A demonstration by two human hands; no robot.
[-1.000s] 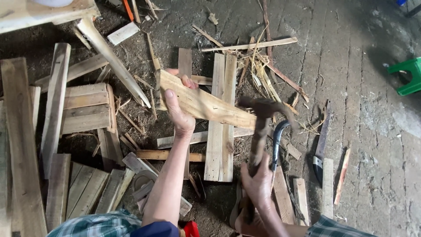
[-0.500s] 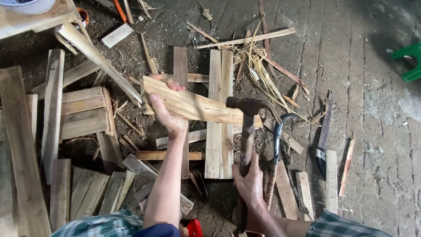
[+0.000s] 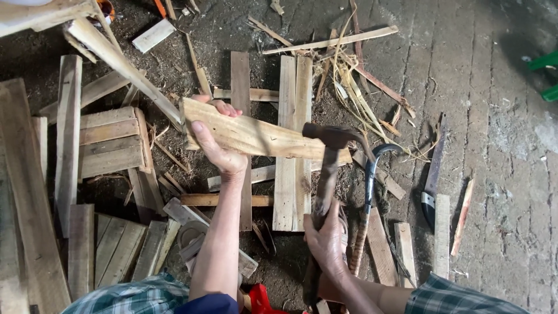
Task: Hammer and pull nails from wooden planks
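The rough wooden board (image 3: 256,135) is held off the ground, tilted a little, with its left end in the left hand (image 3: 216,142) and its right end under the head of the hammer (image 3: 325,174). A second ago the hammer was raised clear to the right of the board, blurred with motion beside the curved blade; half a second ago its head had come in near the board's right end; now the dark head sits on or right at that end, so a blow appears to be landing or just landed there. The board itself has kept much the same slant through this, and the left hand has kept its hold. That hand is wrapped around the left end, thumb along the near face and fingers curled over the far edge. The right hand (image 3: 328,241) is closed tight around the lower part of the hammer's wooden handle, below and to the right of the board, well apart from the left hand. Just beside the hammer, to its right, a hooked knife (image 3: 370,192) with a wrapped handle lies on the ground. Under the board lie two pale planks (image 3: 293,192) side by side, crossed by thinner slats, and more planks and offcuts (image 3: 110,142) are heaped to the left on the dirty floor (image 3: 500,145), with splinters and straw scattered about.
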